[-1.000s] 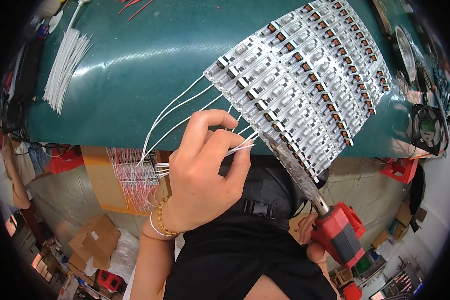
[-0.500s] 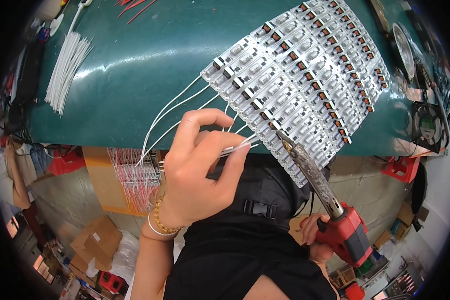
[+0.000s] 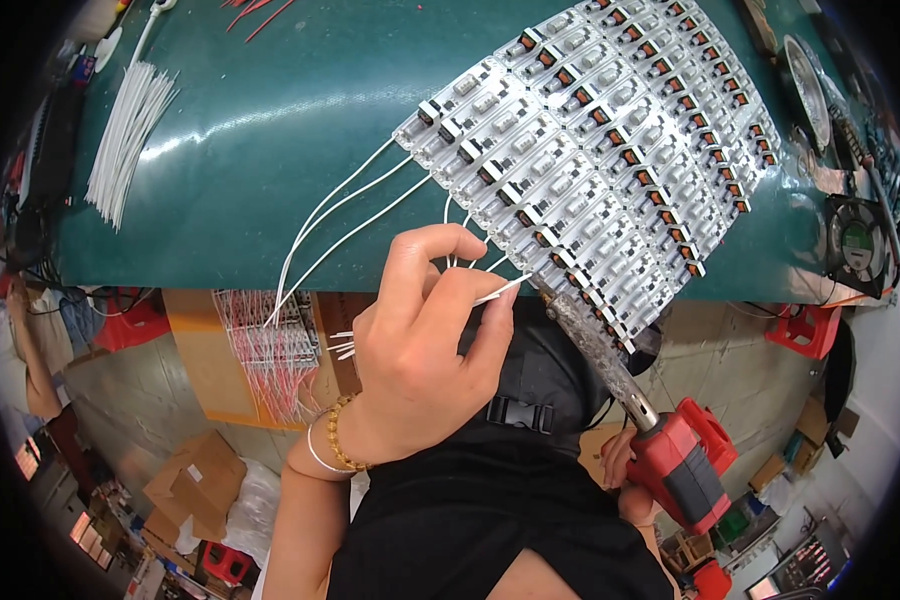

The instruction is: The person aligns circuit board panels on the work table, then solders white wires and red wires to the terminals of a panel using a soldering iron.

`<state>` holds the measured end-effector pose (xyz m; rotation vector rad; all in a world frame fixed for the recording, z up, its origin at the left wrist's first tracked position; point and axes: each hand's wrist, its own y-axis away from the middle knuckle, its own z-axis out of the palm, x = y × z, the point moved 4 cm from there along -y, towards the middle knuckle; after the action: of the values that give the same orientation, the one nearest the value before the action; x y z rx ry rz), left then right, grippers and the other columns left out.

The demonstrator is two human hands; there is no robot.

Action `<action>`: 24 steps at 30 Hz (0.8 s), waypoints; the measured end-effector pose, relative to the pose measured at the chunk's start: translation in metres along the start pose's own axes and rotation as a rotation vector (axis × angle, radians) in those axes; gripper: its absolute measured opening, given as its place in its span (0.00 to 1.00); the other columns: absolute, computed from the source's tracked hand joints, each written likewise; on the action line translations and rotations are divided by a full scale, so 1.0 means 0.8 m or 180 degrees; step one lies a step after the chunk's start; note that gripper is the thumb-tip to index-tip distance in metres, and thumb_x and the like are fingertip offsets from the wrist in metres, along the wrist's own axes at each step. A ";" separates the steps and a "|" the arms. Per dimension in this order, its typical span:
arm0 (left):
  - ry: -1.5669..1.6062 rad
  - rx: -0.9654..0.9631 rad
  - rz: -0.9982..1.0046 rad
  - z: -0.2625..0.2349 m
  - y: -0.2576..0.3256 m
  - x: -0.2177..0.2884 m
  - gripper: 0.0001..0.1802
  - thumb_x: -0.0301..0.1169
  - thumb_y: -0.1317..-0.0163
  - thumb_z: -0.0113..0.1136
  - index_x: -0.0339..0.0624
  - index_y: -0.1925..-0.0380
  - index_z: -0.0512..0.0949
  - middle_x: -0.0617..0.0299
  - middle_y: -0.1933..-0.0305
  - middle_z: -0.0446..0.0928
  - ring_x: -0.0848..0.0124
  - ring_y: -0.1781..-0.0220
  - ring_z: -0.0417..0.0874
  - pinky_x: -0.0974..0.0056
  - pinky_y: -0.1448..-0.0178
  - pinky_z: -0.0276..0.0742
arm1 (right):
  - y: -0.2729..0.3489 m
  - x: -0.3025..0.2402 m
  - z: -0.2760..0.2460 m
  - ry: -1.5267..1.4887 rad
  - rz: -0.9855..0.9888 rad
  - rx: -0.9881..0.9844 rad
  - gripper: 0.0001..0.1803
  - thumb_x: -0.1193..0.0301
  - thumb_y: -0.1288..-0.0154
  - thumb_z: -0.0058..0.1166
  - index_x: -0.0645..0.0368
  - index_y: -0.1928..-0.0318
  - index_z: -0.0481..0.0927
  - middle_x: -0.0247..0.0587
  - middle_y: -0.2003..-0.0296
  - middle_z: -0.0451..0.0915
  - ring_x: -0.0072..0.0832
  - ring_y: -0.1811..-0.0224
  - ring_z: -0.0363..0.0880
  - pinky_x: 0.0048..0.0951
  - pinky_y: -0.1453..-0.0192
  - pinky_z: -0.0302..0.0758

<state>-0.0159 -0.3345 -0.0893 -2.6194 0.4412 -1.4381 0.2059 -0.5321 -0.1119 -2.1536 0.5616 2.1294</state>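
The left fingers pinch slim white wire by a silvery, component-studded panel's edge; the right fingers grip a red-handled soldering iron.

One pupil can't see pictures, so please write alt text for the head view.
A left hand pinches white wire at the edge of a sheet of circuit boards, while the right hand holds a red soldering iron, its tip near the same edge. A bundle of white wires lies on the green table.

Black fan, red stool, cardboard box beside clear plastic
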 end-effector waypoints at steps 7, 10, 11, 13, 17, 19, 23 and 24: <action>-0.0104 0.0036 0.0122 0.000 0.000 -0.002 0.08 0.17 0.51 0.67 0.35 0.72 0.78 0.57 0.57 0.74 0.77 0.80 0.71 0.71 0.78 0.63 | -0.017 -0.014 0.009 0.0101 -0.0431 -0.0560 0.23 0.54 0.39 0.62 0.61 0.78 0.76 0.32 0.82 0.77 0.22 0.82 0.76 0.21 0.78 0.72; -0.0176 0.0025 0.0162 -0.001 -0.002 0.000 0.08 0.19 0.52 0.67 0.37 0.74 0.77 0.57 0.57 0.74 0.74 0.81 0.74 0.69 0.79 0.67 | -0.013 -0.004 0.006 0.0150 -0.0433 -0.0755 0.24 0.53 0.39 0.61 0.61 0.78 0.76 0.33 0.82 0.77 0.23 0.82 0.76 0.22 0.77 0.73; -0.0175 0.0015 0.0163 -0.001 -0.002 0.000 0.08 0.19 0.52 0.68 0.37 0.74 0.77 0.57 0.57 0.74 0.74 0.81 0.75 0.68 0.79 0.67 | -0.015 -0.006 0.009 0.0129 -0.0518 -0.0762 0.24 0.52 0.40 0.61 0.61 0.79 0.76 0.33 0.81 0.77 0.24 0.81 0.76 0.23 0.76 0.73; -0.0094 -0.0038 0.0110 -0.001 0.000 0.000 0.07 0.17 0.51 0.67 0.35 0.72 0.78 0.56 0.56 0.74 0.76 0.79 0.71 0.71 0.78 0.64 | -0.022 -0.021 0.023 -0.0173 -0.0203 -0.0623 0.25 0.50 0.41 0.63 0.60 0.79 0.76 0.33 0.81 0.77 0.25 0.80 0.76 0.24 0.74 0.73; -0.0047 -0.0114 0.0041 -0.007 0.000 0.003 0.05 0.19 0.45 0.63 0.36 0.71 0.76 0.54 0.59 0.74 0.68 0.76 0.78 0.67 0.74 0.72 | -0.032 -0.024 0.030 -0.0738 0.0096 -0.0564 0.28 0.44 0.46 0.66 0.58 0.77 0.77 0.33 0.80 0.76 0.27 0.77 0.76 0.29 0.69 0.73; -0.0048 -0.0062 0.0191 -0.012 -0.002 -0.004 0.03 0.18 0.42 0.60 0.36 0.70 0.76 0.53 0.60 0.76 0.66 0.73 0.79 0.66 0.71 0.73 | -0.028 -0.019 0.029 -0.0891 0.0016 -0.0489 0.28 0.43 0.47 0.66 0.58 0.76 0.77 0.33 0.81 0.76 0.28 0.78 0.76 0.30 0.70 0.72; -0.0470 0.0913 0.0582 -0.053 -0.003 -0.019 0.05 0.22 0.32 0.50 0.35 0.67 0.75 0.50 0.61 0.81 0.65 0.65 0.81 0.67 0.63 0.77 | -0.032 -0.015 0.029 -0.0526 -0.0962 -0.0797 0.45 0.33 0.43 0.52 0.61 0.42 0.65 0.24 0.88 0.65 0.21 0.88 0.66 0.25 0.77 0.67; -0.0168 0.1564 -0.0069 -0.066 0.003 -0.026 0.08 0.23 0.31 0.47 0.34 0.65 0.76 0.52 0.62 0.82 0.68 0.66 0.82 0.68 0.62 0.77 | -0.033 -0.016 0.027 -0.0510 -0.0964 -0.0772 0.45 0.33 0.43 0.52 0.61 0.42 0.65 0.24 0.88 0.65 0.21 0.88 0.66 0.25 0.77 0.67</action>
<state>-0.0711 -0.3286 -0.0779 -2.2621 0.0404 -1.2795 0.1931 -0.4985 -0.1054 -1.9916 -0.0374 2.2604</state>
